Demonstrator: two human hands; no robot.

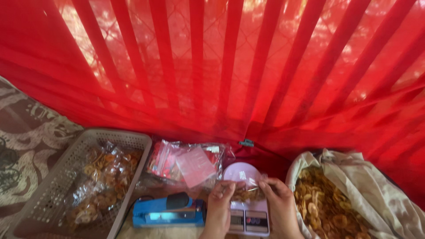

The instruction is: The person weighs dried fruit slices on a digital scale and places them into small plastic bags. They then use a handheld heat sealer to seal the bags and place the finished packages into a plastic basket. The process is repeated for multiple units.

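Both my hands hold a small clear plastic bag of golden chips (pixel 246 191) over a white kitchen scale (pixel 247 208). My left hand (pixel 220 204) pinches the bag's left top corner. My right hand (pixel 278 204) grips its right top edge. The bag's lower part rests on or just above the scale's round platform; I cannot tell which.
A grey plastic basket (pixel 53 186) at the left holds several filled chip bags (pixel 102 181). A blue heat sealer (pixel 168 212) lies next to the scale. A stack of empty pouches (pixel 188 164) sits behind. A cloth sack of loose chips (pixel 327 199) stands at right. Red curtain (pixel 221 66) behind.
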